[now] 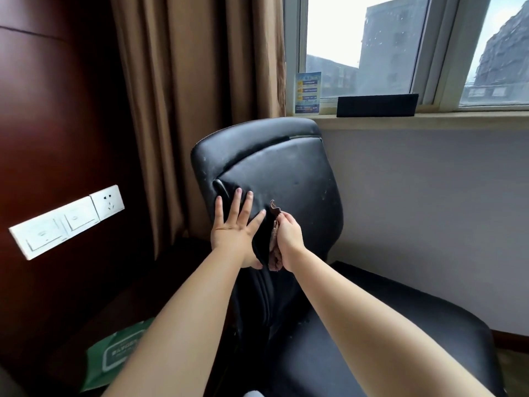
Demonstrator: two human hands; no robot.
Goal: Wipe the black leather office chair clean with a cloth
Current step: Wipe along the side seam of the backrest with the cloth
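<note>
Two bare hands at the backrest of a black leather office chair (pixel 274 173), one pressing, one holding a cloth.

We see the left hand (pixel 233 224) laid flat on the backrest with fingers straight and spread; just beside it at 3 o'clock, the right hand (pixel 287 234) pinches a crumpled brown cloth (pixel 274 242) that hangs against the leather. Tan curtains (pixel 186 96) hang at 11 o'clock, white wall sockets (pixel 68 220) lie at 9 o'clock, and a green wipes packet (pixel 114 356) rests at 7 o'clock.
</note>
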